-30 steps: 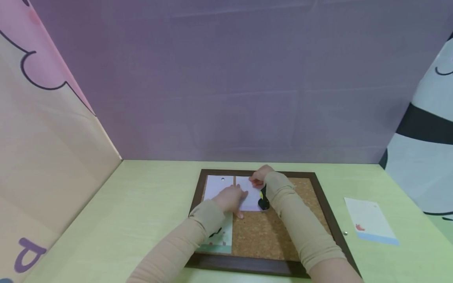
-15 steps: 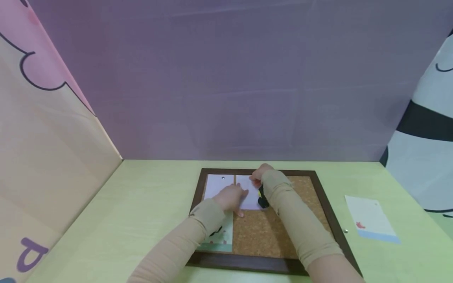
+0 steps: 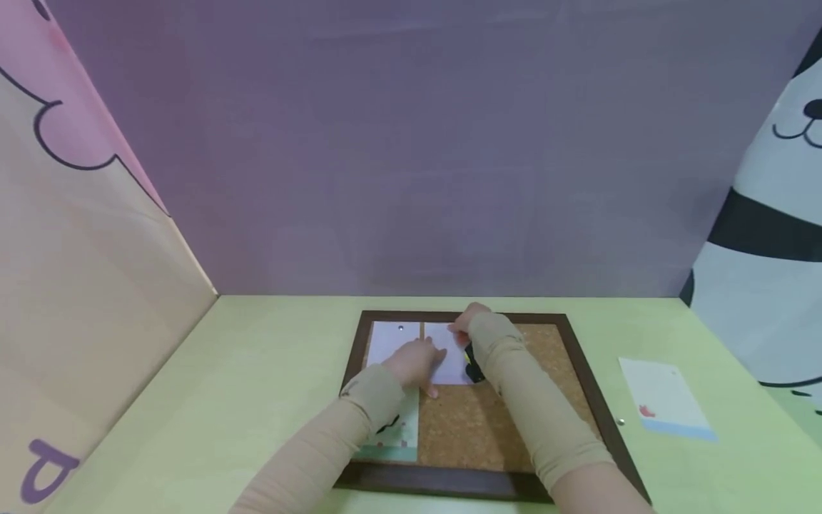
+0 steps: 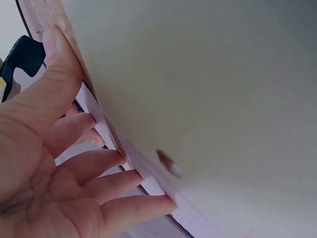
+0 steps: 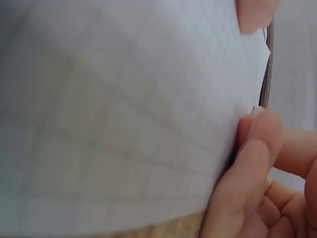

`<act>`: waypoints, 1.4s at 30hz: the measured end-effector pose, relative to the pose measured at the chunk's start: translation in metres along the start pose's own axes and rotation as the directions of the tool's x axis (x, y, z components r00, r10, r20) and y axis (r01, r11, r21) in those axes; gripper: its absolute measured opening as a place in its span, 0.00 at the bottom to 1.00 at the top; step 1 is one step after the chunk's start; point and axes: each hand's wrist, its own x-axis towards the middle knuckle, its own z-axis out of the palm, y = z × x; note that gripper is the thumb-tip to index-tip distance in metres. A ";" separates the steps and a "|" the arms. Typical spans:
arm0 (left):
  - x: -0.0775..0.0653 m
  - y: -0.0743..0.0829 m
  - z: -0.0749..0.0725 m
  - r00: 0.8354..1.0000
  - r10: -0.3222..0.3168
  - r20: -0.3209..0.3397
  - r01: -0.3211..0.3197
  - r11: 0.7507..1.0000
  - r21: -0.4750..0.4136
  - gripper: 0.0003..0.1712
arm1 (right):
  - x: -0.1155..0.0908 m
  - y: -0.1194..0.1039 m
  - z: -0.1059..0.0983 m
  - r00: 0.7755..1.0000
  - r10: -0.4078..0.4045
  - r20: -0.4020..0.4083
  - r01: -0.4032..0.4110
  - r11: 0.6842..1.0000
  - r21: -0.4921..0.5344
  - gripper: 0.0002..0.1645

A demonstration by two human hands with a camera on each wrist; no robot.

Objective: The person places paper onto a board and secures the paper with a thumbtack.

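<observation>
My left hand [image 3: 414, 364] lies with fingers spread across two sheets of paper on a cork board [image 3: 462, 428], its thumb over bare cork. Its fingertips meet the surface in the left wrist view. The left sheet [image 3: 385, 339], with a green lower edge, bears a silver thumbtack [image 4: 169, 163] near its top. Beside it lies the second sheet [image 3: 452, 368], whose faint grid shows in the right wrist view. At that sheet's top edge my right hand [image 3: 472, 320] pinches thumb against fingertip; a small shiny bit, like a thumbtack, peeks out there, mostly hidden.
A dark brown frame [image 3: 449, 480] borders the board on a pale green table. Right of it lie a loose silver thumbtack [image 3: 621, 422] and a white card [image 3: 664, 392] with a blue lower edge. A purple-grey cloth wall [image 3: 411, 178] rises behind.
Both hands keep their places on the sheets; the right forearm and wrist tilt slightly. The whole head view has shifted a little.
</observation>
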 end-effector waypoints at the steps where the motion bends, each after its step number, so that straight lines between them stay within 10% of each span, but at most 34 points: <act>1: 0.000 0.000 0.001 1.000 0.005 -0.001 -0.005 1.000 0.008 0.46 | 0.003 0.002 0.001 1.000 -0.008 0.005 0.008 1.000 -0.015 0.24; 14: -0.002 0.003 -0.001 1.000 0.007 0.008 -0.008 0.997 0.072 0.47 | 0.020 0.020 0.007 0.978 -0.051 0.203 -0.026 0.933 0.358 0.17; 24: 0.001 0.011 -0.001 1.000 -0.017 0.019 0.017 1.000 0.002 0.47 | 0.016 0.035 -0.001 0.969 -0.023 0.245 -0.080 0.912 0.401 0.16; 31: 0.001 0.013 -0.004 0.999 -0.045 0.026 0.045 0.999 -0.028 0.48 | 0.008 0.040 -0.008 0.992 -0.025 0.125 -0.006 0.969 0.247 0.13; 42: 0.001 0.011 -0.002 0.999 -0.041 0.023 0.042 0.999 -0.024 0.47 | -0.002 0.052 -0.008 0.980 -0.150 0.129 0.117 0.966 0.232 0.16</act>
